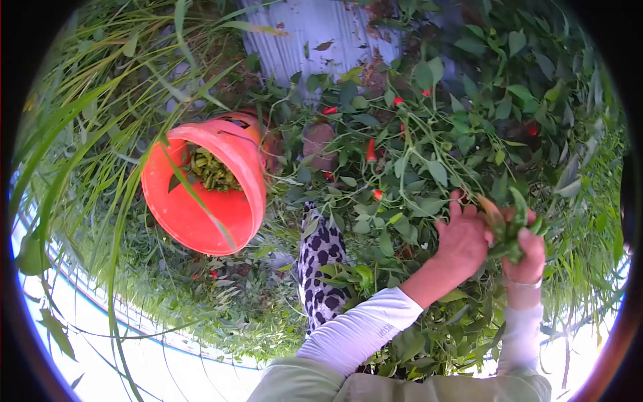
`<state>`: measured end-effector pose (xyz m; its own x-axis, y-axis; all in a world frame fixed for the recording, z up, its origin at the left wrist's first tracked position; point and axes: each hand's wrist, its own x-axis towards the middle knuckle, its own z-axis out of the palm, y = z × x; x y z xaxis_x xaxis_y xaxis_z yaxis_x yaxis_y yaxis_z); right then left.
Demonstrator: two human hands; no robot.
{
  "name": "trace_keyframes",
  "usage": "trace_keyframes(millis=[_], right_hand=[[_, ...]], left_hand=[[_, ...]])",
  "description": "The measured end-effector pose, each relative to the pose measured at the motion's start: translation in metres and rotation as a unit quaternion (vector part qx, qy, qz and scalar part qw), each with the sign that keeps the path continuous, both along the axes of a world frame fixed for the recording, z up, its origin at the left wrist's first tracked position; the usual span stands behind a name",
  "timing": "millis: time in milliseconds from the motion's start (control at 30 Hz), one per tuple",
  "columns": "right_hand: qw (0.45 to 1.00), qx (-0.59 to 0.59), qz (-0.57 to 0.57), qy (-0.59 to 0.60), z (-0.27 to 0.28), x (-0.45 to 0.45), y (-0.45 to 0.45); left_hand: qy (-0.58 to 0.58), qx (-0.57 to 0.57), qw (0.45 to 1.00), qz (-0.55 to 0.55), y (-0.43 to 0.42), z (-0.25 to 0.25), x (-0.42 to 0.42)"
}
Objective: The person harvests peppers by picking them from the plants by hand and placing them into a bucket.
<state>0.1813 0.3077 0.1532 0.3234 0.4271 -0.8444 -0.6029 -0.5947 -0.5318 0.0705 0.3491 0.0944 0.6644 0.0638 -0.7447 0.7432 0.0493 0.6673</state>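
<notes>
My right hand (529, 254) is closed around a bunch of green chili peppers (514, 231), which stick out above and beside the fingers. My left hand (463, 234) is right beside it, among the leaves of a chili plant (418, 171). Its fingers point up and stand somewhat apart, and I see nothing held in them. An orange-green chili pepper (492, 214) lies between the two hands; what supports it is unclear. Red chili peppers show on the plant, among them one red chili pepper (371, 150) hanging left of my hands.
An orange-red bucket (201, 234) lies tilted on the left, with green chili peppers (213, 171) inside. Long grass blades (74, 127) cross in front of it. Pale sheeting (321, 40) covers ground at the top. A leg in spotted fabric (320, 268) stands between bucket and plants.
</notes>
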Motion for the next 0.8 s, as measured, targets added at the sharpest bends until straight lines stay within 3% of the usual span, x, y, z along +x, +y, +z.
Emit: trace_keyframes(millis=[67,133,200,267,333,367,400,433,467,533,600,667,700,733,800], right_hand=[[1.000,-0.009,-0.009,-0.005,0.006,-0.005,-0.002],[1.000,-0.019,-0.018,-0.017,0.022,-0.010,0.006],[0.997,-0.017,-0.061,0.047,0.051,-0.022,0.023],[0.992,-0.065,0.077,0.072,0.077,-0.035,0.037],[0.969,-0.053,0.123,0.209,0.072,-0.061,0.052],[0.946,0.090,0.288,0.122,0.052,-0.072,0.066],[0.949,0.070,0.159,0.263,0.044,-0.106,0.081],[0.938,0.127,0.290,0.144,0.031,-0.134,0.099],[0.900,0.056,0.299,0.311,0.023,-0.161,0.128],[0.919,0.179,0.324,0.138,0.009,-0.247,0.137],[0.872,0.183,0.453,0.020,0.009,-0.263,0.158],[0.733,0.268,0.618,-0.098,-0.015,-0.178,0.210],[0.734,0.191,0.625,-0.184,-0.029,-0.137,0.217],[0.730,0.191,0.546,-0.365,-0.048,-0.096,0.215],[0.626,0.050,0.580,-0.519,-0.076,0.006,0.209]], left_hand=[[0.034,-0.048,0.997,0.045,0.011,0.010,-0.001],[0.032,-0.065,0.997,0.012,0.021,0.011,-0.001],[0.057,-0.056,0.997,-0.003,0.021,0.007,0.001],[0.044,-0.057,0.997,0.011,0.008,-0.003,-0.005],[0.054,0.028,0.996,0.066,-0.008,-0.001,0.003],[0.049,0.004,0.998,0.036,-0.002,0.003,0.005],[0.046,-0.014,0.999,0.003,0.008,0.004,0.001],[0.030,0.019,0.999,0.005,0.006,0.001,0.001],[0.024,0.049,0.998,0.010,0.000,0.000,0.000],[0.007,0.069,0.998,0.002,-0.004,0.003,0.001],[0.008,0.094,0.996,-0.006,0.000,-0.003,0.002],[0.071,0.036,0.994,-0.072,0.004,0.000,0.006],[0.084,0.024,0.992,-0.095,0.011,0.004,0.009],[0.077,0.025,0.992,-0.096,0.005,0.000,0.004],[-0.024,0.089,0.993,-0.073,-0.011,-0.013,-0.010]])
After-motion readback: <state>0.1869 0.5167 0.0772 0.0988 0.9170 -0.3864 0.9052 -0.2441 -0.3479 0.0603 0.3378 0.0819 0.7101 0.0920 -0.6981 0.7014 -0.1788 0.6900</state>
